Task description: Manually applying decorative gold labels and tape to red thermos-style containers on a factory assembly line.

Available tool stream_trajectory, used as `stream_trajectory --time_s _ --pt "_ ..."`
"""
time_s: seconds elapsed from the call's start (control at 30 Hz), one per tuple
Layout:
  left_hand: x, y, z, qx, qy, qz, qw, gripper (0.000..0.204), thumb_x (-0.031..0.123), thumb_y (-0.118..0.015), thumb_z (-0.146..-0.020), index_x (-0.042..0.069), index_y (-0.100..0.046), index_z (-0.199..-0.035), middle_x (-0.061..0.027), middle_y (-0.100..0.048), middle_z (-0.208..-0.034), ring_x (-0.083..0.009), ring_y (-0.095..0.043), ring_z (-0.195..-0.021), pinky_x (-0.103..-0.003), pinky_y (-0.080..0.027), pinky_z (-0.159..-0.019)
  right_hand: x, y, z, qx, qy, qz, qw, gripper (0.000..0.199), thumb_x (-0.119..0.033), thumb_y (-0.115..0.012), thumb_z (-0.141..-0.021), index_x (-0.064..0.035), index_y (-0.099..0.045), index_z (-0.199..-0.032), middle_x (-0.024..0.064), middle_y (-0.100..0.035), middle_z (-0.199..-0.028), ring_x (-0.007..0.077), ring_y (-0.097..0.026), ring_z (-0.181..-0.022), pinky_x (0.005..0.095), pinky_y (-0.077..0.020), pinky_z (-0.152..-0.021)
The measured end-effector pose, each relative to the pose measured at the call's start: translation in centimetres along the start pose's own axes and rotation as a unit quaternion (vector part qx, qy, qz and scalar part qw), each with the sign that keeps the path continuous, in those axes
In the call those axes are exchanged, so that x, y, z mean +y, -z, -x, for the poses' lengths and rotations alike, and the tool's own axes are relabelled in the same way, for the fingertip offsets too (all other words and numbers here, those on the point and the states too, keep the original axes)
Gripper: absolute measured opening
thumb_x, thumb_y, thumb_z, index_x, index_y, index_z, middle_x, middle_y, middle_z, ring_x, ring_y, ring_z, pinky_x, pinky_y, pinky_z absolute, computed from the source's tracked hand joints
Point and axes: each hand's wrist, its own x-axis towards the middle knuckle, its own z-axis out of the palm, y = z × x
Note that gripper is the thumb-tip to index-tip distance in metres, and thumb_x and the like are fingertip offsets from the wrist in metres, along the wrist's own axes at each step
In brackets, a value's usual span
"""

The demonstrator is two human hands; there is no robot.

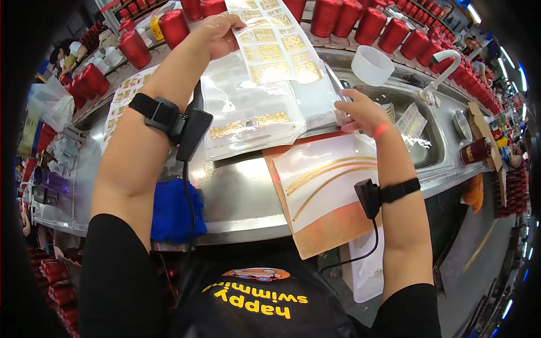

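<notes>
Two bare hands were observed over the steel counter (242,197). A gold-patterned sheet (282,48) was pinched at its upper left edge by the thumb and fingers of the left hand (220,36), overlapping a clear plastic sleeve (251,101). The right hand (363,114) was placed at the sleeve's right edge, fingers partly curled (whether anything was gripped could not be told). Nearer the body, curved gold strips (304,179) were laid on a white sheet (332,204) over an orange-tan board (321,236).
</notes>
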Motion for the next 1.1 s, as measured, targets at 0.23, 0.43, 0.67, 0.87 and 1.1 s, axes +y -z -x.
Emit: stream_trajectory --time_s 0.23,0.43,0.67,0.87,1.1 --pt "1.4 4.1 1.1 0.024 0.015 -0.017 0.999 0.025 -0.002 -0.050 -0.084 -0.002 -0.054 -0.109 -0.0151 -0.062 -0.109 -0.0285 -0.063 -0.100 -0.044 -0.050 -0.092 -2.6 0.2 -4.4 -0.104 -0.010 0.204 0.973 0.028 -0.017 -0.059 -0.078 -0.0073 -0.062 -0.105 0.0001 -0.055 -0.077 0.0092 -0.050 -0.062 0.0251 -0.0422 -0.054" --pt "1.4 6.3 0.1 -0.031 0.021 -0.022 0.999 0.025 0.000 -0.051 -0.083 0.000 -0.055 -0.108 -0.0124 -0.064 -0.105 -0.0254 -0.064 -0.094 -0.042 -0.050 -0.090 -2.0 0.4 -11.8 -0.033 0.107 0.655 0.747 0.047 -0.001 -0.051 -0.073 -0.0092 -0.060 -0.118 0.0144 -0.063 -0.114 0.0391 -0.060 -0.097 0.0451 -0.0489 -0.082" --pt "1.6 8.0 1.0 -0.039 0.030 -0.044 0.998 0.027 0.000 -0.051 -0.081 0.001 -0.056 -0.107 -0.0106 -0.064 -0.104 -0.0243 -0.064 -0.093 -0.042 -0.050 -0.089 -4.0 -4.1 -11.0 -0.079 0.137 0.675 0.720 0.044 -0.007 -0.051 -0.085 -0.0257 -0.057 -0.125 0.0078 -0.036 -0.144 0.0310 -0.033 -0.134 0.0506 -0.0344 -0.105" --pt "1.9 8.3 0.8 -0.048 0.025 -0.061 0.997 0.028 0.000 -0.050 -0.081 0.002 -0.056 -0.108 -0.0108 -0.063 -0.105 -0.0238 -0.064 -0.093 -0.043 -0.051 -0.088 -2.8 -2.4 -15.1 -0.042 0.157 0.635 0.755 0.052 -0.007 -0.053 -0.082 -0.0307 -0.055 -0.129 0.0091 -0.031 -0.147 0.0372 -0.031 -0.134 0.0491 -0.0350 -0.105" --pt "2.1 8.8 1.4 -0.079 0.015 -0.058 0.995 0.028 0.001 -0.049 -0.083 0.002 -0.055 -0.110 -0.0102 -0.062 -0.106 -0.0227 -0.064 -0.095 -0.044 -0.050 -0.090 -2.2 -1.9 -13.0 -0.056 0.143 0.674 0.723 0.042 -0.024 -0.054 -0.088 -0.0338 -0.054 -0.129 0.0081 -0.031 -0.148 0.0325 -0.030 -0.135 0.0494 -0.0337 -0.106"
